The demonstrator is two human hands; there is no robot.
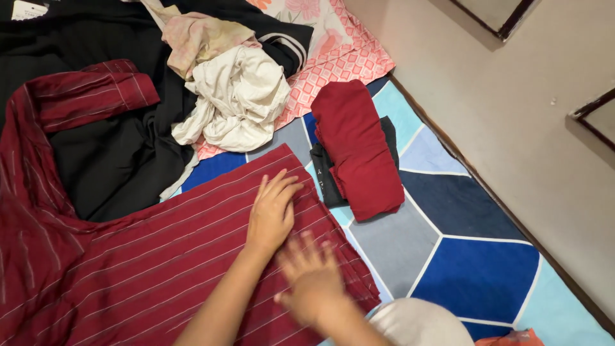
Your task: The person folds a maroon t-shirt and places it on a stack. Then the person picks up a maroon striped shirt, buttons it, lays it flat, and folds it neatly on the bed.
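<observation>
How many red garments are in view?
2. A striped red garment lies spread under both hands; a plain red one sits folded to its right. The pile could hide more.

Beyond the hands a crumpled cream cotton cloth (237,96) lies on black garments (109,154), a folded dark red garment (359,147) sits atop a folded black one (325,176) farther right, all on a blue-and-grey geometric mat (461,256).
</observation>
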